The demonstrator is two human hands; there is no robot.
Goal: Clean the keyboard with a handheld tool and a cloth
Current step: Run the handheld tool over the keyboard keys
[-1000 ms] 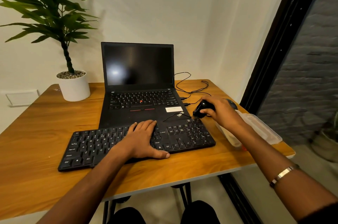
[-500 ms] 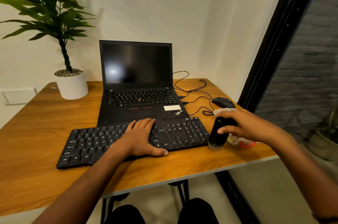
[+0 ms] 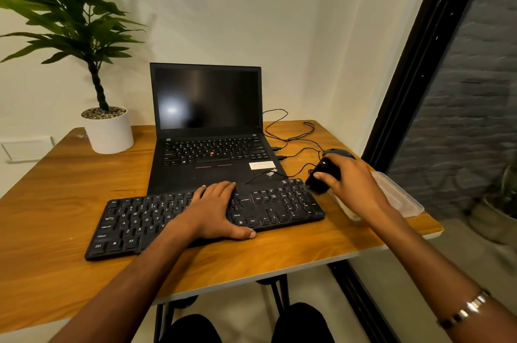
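Laptop [image 3: 212, 146] palmrest: "ThinkPad". Keyboard [image 3: 201, 216] keys: "Ctrl", "Alt".

Warm, even indoor light, a soft glare spot on the laptop screen [image 3: 171, 110], motion blur at three o'clock over the brick wall [image 3: 475, 96], and wide-angle bending toward the edges.

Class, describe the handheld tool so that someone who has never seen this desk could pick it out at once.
Start at the open laptop in the middle of the wooden desk; in front of it lies a black keyboard. Just past the keyboard's right end, the right hand grips the tool. Unlike the flat mouse behind it, it is a stubby black cylinder held off the desk.
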